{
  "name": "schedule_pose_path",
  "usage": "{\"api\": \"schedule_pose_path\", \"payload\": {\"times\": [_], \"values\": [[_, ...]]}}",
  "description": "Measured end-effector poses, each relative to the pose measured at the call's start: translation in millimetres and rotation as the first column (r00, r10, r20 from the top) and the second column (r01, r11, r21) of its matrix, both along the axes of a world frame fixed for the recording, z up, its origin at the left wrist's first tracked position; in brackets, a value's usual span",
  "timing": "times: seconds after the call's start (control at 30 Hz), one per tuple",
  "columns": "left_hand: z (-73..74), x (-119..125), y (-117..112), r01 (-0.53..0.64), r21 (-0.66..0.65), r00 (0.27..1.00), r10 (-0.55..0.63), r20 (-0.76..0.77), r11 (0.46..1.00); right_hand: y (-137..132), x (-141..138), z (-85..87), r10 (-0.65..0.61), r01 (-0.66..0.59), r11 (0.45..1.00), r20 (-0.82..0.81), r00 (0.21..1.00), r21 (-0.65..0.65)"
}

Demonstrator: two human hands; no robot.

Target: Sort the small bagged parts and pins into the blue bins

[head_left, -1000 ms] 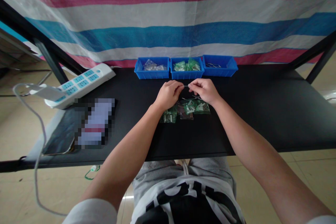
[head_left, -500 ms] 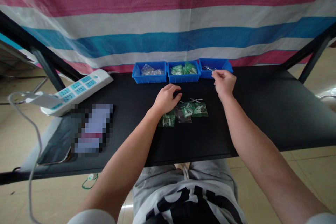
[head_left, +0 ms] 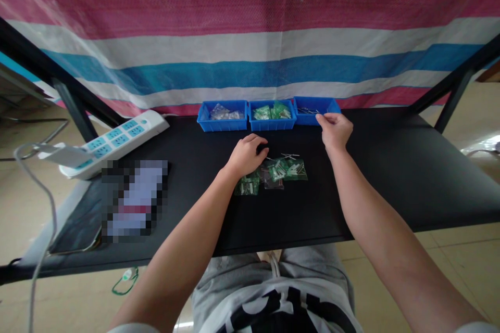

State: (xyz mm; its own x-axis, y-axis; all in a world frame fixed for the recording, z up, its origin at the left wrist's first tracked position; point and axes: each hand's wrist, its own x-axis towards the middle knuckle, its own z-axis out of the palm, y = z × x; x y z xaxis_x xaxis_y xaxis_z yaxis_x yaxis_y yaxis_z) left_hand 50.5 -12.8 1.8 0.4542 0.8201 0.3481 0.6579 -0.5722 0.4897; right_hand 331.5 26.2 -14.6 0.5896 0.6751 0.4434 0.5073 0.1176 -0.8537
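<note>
My right hand (head_left: 336, 129) is at the front right edge of the right blue bin (head_left: 328, 105), thumb and forefinger pinched. Whatever lies between those fingertips is too small to make out. Thin metal rods (head_left: 307, 111) lie inside that bin. Over the table, my left hand (head_left: 247, 155) is loosely curved, with a gap between thumb and fingers and nothing visible in it. Close by are green-tinted bags of small parts (head_left: 296, 170), another green bag (head_left: 248, 186) partly under the wrist, and a clear bag (head_left: 272, 181). Several loose thin rods (head_left: 289, 156) lie just behind the bags.
A left blue bin (head_left: 222, 124) holds clear bags; the middle blue bin (head_left: 272, 124) holds green ones. On the left are a white power strip (head_left: 117, 140) with a plugged-in cable and a blurred-out flat object (head_left: 138, 197). A striped sheet (head_left: 250, 36) hangs behind the black table (head_left: 410, 177).
The camera view has tilted slightly upward, so the table sits lower. My right hand stays at the right bin, pinched; my left hand stays beside the bags.
</note>
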Motion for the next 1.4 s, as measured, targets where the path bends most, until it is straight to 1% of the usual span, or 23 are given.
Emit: {"api": "schedule_pose_path", "payload": {"times": [0.07,0.1,0.17,0.23,0.3,0.33,0.37,0.43,0.5,0.6,0.67,0.77,0.87,0.97,1.03,1.1,1.27,1.4], "values": [[-0.4,0.1,0.6,-0.004,-0.003,1.000,0.004,-0.004,1.000,-2.3,-6.1,1.5,0.034,-0.034,0.999,0.001,0.999,-0.011],[-0.7,0.2,0.9,-0.004,-0.004,1.000,0.004,-0.009,1.000,-4.3,-10.5,2.4,0.070,-0.070,0.997,0.002,0.998,-0.013],[-1.1,0.4,1.3,-0.007,-0.007,1.000,0.007,-0.017,1.000,-10.2,-21.7,4.9,0.191,-0.190,0.982,0.014,0.982,-0.012],[-1.2,0.6,1.4,-0.012,-0.011,1.000,0.012,-0.021,1.000,-18.3,-35.3,8.2,0.348,-0.346,0.938,0.064,0.935,-0.033],[-1.0,0.6,1.4,-0.020,-0.013,1.000,0.020,-0.017,1.000,-27.5,-49.6,12.1,0.507,-0.493,0.861,0.155,0.848,-0.125],[-1.0,0.6,1.3,-0.023,-0.012,1.000,0.023,-0.013,1.000,-32.0,-56.3,14.0,0.567,-0.538,0.823,0.207,0.797,-0.183],[-1.1,0.4,1.3,-0.024,-0.010,1.000,0.024,-0.010,1.000,-36.1,-62.6,15.9,0.601,-0.554,0.798,0.268,0.753,-0.236],[-2.0,0.0,1.5,-0.023,-0.003,1.000,0.023,-0.001,1.000,-42.8,-73.1,19.1,0.627,-0.545,0.779,0.385,0.678,-0.309],[-3.7,-0.4,2.1,-0.018,0.005,1.000,0.018,0.009,1.000,-46.9,-80.5,21.2,0.655,-0.557,0.753,0.468,0.593,-0.349],[-6.4,-0.8,3.6,-0.009,0.019,1.000,0.009,0.016,1.000,-48.9,-86.5,21.5,0.718,-0.620,0.681,0.521,0.461,-0.390],[-7.6,-0.9,4.5,0.001,0.027,1.000,-0.002,0.018,1.000,-48.6,-88.3,20.5,0.737,-0.631,0.656,0.534,0.415,-0.414],[-8.2,-0.8,5.4,0.010,0.034,1.000,-0.011,0.018,0.999,-47.6,-89.6,18.5,0.738,-0.607,0.658,0.543,0.401,-0.446],[-8.7,-0.5,5.5,0.010,0.039,1.000,-0.010,0.002,0.999,-47.3,-90.5,17.9,0.732,-0.580,0.669,0.546,0.408,-0.465],[-9.6,-0.1,5.6,0.007,0.042,1.000,-0.007,-0.013,0.999,-48.1,-91.5,18.8,0.705,-0.522,0.706,0.544,0.454,-0.479],[-10.6,0.0,6.1,0.003,0.041,1.000,-0.003,-0.017,0.999,-48.8,-92.1,19.6,0.695,-0.499,0.718,0.531,0.485,-0.485],[-11.5,-0.1,7.0,0.003,0.040,1.000,-0.003,-0.019,0.999,-49.4,-92.6,20.1,0.707,-0.511,0.707,0.508,0.493,-0.488],[-11.6,0.0,8.0,0.012,0.035,0.999,-0.011,-0.039,0.999,-50.2,-93.2,19.7,0.753,-0.547,0.658,0.448,0.483,-0.517],[-10.0,0.5,6.9,0.012,0.031,0.999,-0.010,-0.047,0.999,-50.3,-93.3,18.7,0.761,-0.545,0.647,0.417,0.496,-0.533]]}}
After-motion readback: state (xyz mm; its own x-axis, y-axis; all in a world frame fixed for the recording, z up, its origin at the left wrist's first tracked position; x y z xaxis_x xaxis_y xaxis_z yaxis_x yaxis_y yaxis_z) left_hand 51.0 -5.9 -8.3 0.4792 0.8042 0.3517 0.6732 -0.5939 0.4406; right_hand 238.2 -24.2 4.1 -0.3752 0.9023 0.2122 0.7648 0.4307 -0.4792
